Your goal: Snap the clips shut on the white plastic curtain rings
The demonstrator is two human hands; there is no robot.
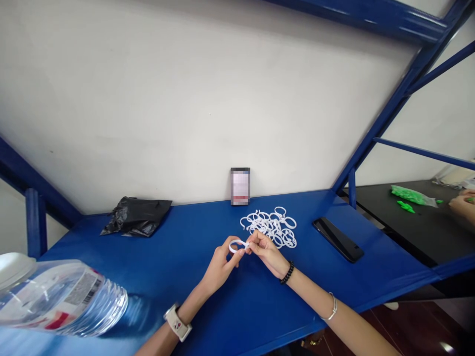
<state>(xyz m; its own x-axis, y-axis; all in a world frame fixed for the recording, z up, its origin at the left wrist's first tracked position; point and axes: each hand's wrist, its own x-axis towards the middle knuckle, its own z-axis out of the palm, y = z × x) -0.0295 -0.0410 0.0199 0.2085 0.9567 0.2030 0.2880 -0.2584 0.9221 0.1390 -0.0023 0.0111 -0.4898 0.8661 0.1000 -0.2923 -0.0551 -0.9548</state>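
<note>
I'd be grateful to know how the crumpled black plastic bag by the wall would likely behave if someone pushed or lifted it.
The black plastic bag lies crumpled and creased, so it would probably be floppy and sag when lifted. It sits low and flat on the blue table, suggesting little inside and little weight. Its glossy film may slide rather than roll.

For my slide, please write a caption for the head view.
Both hands, left hand and right hand, hold one white ring beside a ring pile on a blue table.
</note>
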